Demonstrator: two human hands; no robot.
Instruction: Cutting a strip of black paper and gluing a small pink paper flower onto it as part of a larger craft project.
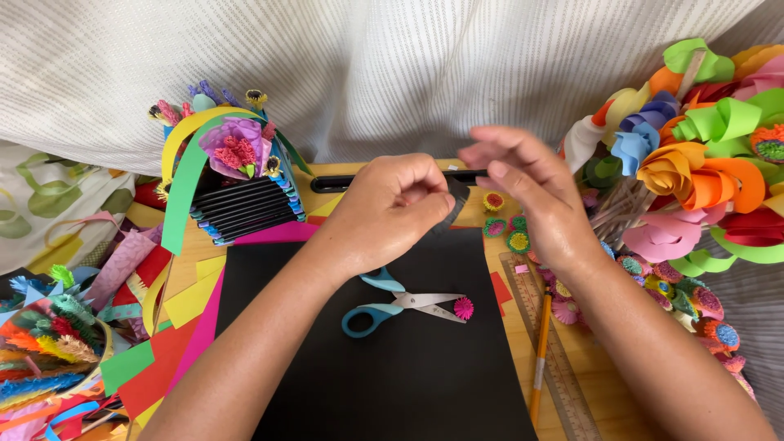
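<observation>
While left hand [392, 200] pinches black paper strip [457, 200] in closed fingers, right hand [523, 184] hovers half-open, blurred, touching strip's top.

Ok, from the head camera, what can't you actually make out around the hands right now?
- Head view: what the left hand pinches is hidden inside its curled fingers.
- The right hand is motion-blurred; its grip on the black strip is unclear.
- The long black tool behind is partly covered by both hands.
- The scissors have one handle under the left wrist.
- The pencil and ruler are cut off at the bottom edge.
</observation>
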